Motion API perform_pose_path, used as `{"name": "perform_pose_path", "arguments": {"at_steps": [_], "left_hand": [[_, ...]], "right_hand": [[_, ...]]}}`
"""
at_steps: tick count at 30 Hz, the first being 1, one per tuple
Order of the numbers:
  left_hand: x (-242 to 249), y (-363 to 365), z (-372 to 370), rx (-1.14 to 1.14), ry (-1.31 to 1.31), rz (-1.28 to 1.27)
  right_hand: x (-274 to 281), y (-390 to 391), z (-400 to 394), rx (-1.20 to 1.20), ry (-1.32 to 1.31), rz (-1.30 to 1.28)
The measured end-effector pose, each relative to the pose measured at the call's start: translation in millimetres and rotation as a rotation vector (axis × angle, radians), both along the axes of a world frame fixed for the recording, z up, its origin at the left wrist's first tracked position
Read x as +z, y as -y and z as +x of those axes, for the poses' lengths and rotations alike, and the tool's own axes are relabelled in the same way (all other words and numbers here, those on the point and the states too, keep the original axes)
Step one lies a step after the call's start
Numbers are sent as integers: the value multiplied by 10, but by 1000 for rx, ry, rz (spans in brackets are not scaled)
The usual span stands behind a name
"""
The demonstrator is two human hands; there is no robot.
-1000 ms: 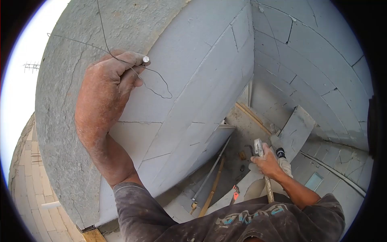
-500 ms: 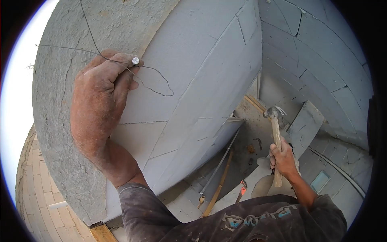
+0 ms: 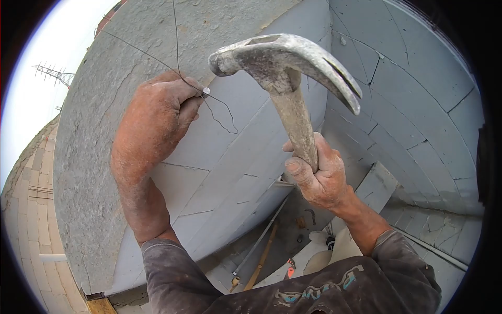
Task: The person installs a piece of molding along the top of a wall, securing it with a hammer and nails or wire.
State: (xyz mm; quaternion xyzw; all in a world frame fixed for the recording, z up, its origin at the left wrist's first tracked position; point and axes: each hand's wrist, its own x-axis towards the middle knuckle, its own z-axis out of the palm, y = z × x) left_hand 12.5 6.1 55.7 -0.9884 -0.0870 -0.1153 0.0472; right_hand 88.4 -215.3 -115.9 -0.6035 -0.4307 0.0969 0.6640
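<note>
My left hand (image 3: 151, 118) is closed at the top edge of the grey block wall (image 3: 235, 120), pinching a nail (image 3: 206, 91) whose round head shows past the fingertips. Thin dark wire (image 3: 178, 52) crosses at the nail, with a bent loop hanging on its right and two loose ends running up and left. Raised in front of me, my right hand (image 3: 327, 175) grips a claw hammer (image 3: 274, 55) by its worn wooden handle. The hammer's striking face points left, above and a little apart from the nail, and its claw curves to the right.
A rough concrete top (image 3: 99, 141) borders the wall on the left. Another block wall (image 3: 408, 94) stands to the right. Below lie a long wooden stick (image 3: 261, 256), an orange-handled tool (image 3: 291, 269) and a leaning grey slab (image 3: 377, 183).
My right hand has lifted the hammer from low on the right up to near the nail. The left hand still pinches the nail; the view has shifted slightly.
</note>
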Motion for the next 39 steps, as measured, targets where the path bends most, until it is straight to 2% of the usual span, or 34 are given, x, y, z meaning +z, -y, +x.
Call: {"name": "perform_pose_path", "arguments": {"at_steps": [3, 6, 9, 11, 13, 15, 18, 21, 24, 27, 30, 33, 36, 39], "left_hand": [[-8, -36, -13, -55, 25, -2], [11, -5, 6, 5, -42, 70], [-13, -7, 4, 15, -11, -2], [-37, -23, -3, -23, 25, 33], [-37, -24, -20, -27, 4, 49], [21, -5, 12, -7, -50, 57], [-16, -4, 22, 1, -12, 21], [-44, 6, 10, -4, 27, 46], [30, 39, 40, 84, -89, -10], [103, 154, 79, 226, -173, -41], [28, 83, 25, 113, -59, -28], [-55, -20, 9, -5, 32, 61], [-10, 42, 26, 74, -10, 13], [100, 154, 71, 211, -149, -14]], "right_hand": [[31, -52, -47, -21, -17, 53], [75, -26, 20, 91, -122, -340], [131, 53, -5, 11, -48, -169], [-30, 27, -88, 16, -192, 56], [-44, -18, -121, 36, -202, 3], [41, -114, -42, 63, -52, -313], [-55, -76, -33, 41, -30, -203], [-42, -86, -173, -50, -199, 176], [-132, -154, -113, 6, -107, -163], [-73, -151, -20, 48, -9, -201], [-36, -108, -3, -8, -89, -91], [-170, -135, -21, -72, -31, 159], [-255, -265, -90, -89, 18, 123], [-134, -234, 7, 96, -69, -263]]}}
